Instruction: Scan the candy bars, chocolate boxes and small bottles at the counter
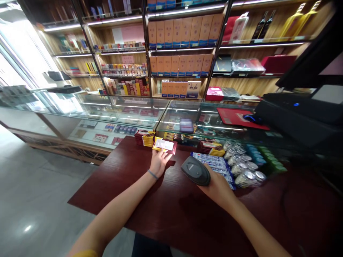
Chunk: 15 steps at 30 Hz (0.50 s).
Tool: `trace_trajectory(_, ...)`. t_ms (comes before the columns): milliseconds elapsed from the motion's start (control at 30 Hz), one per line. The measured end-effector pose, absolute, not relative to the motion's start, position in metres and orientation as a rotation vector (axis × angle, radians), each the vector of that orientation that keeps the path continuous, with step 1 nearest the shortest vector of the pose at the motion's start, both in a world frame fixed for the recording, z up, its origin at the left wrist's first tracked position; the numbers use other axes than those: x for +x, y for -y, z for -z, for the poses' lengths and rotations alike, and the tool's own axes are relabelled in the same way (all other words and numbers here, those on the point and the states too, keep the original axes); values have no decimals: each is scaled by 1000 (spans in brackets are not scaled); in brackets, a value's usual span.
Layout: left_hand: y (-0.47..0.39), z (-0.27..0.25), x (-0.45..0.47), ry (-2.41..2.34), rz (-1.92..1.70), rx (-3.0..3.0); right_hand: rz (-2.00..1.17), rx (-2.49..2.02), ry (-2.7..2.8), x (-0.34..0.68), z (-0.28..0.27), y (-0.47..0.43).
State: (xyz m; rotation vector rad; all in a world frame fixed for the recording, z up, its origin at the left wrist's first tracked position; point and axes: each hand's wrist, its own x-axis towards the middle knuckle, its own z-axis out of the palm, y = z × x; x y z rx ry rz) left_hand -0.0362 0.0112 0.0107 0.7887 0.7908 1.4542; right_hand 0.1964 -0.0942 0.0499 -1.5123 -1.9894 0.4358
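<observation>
My left hand (158,162) grips a flat yellow and dark red packet (164,145), held up above the dark red-brown table (125,178) with its pale label side towards me. My right hand (218,184) is wrapped around the handle of a black barcode scanner (196,170), whose head points towards the left hand and the packet. The scanner and packet are apart. A stack of similar packets (145,138) lies just behind and left of the left hand. Another such stack (212,148) sits behind the scanner.
Right of the scanner lie blue and white long packs (214,163), silver-topped jars (245,173), and blue (255,155) and green containers (272,159). Behind the table stands a glass display counter (128,114) with a red mat (238,119) on it. A dark monitor (302,103) looms at right.
</observation>
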Motion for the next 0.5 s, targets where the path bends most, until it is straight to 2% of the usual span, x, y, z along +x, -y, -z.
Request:
trace_trajectory(200,-15,-5,-39,-827,-1461,758,-525,-1467,1956,200,-53,95)
trace_trajectory(500,-16,-7,-34,-817,-1504,910,-490,-1543,1713,212,-66,90)
